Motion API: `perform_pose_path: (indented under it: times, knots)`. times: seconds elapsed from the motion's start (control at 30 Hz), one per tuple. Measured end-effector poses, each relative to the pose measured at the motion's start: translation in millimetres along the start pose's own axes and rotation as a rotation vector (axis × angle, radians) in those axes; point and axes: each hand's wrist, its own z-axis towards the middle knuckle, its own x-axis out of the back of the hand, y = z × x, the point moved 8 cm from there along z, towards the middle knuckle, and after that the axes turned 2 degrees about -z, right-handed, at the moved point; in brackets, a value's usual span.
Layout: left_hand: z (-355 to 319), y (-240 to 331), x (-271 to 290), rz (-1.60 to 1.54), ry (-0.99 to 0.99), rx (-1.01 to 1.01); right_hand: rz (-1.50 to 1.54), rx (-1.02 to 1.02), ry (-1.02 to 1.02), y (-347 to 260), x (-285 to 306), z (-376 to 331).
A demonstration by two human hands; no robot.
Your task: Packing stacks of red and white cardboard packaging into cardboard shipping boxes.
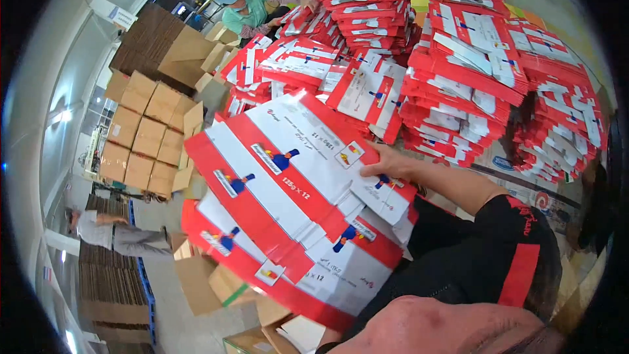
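Observation:
My right hand (388, 162) grips the right edge of a flat red-and-white printed carton (262, 157), thumb on top and fingers hidden beneath. The carton lies tilted in front of my body, with small flaps showing at its lower right end. Under it, another flat red-and-white carton (219, 226) sticks out toward me. How many sheets are in the bundle I cannot tell. My left hand does not show; the cartons and my body cover the place where it could be. Just beyond the bundle, a loose heap of similar flat cartons (298, 59) spreads out.
Tall stacks of flat red cartons (458, 85) stand ahead and to the right. Across the heap, a person in a blue hat (246, 10) handles cartons. At left are piled brown boxes (147, 131), bundled brown cardboard (108, 282) and another person (111, 231). Open brown boxes (200, 285) stand below.

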Motion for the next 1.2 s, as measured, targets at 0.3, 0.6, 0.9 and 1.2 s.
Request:
perform_pose_path:
  times: [0.3,0.6,0.9,1.2]
  knots:
    - [-41,8,-3,0.124,0.227,-0.035,-0.317,-0.031,0.114,57,30,-84]
    - [-25,-6,15,0.319,0.391,-0.010,-0.310,-0.178,0.215,66,77,-128]
    - [59,68,1,-0.493,0.207,0.106,-0.390,-0.250,0.106,83,92,-100]
    - [98,120,-10,-0.251,0.381,-0.181,-0.362,-0.432,0.009,89,87,-41]
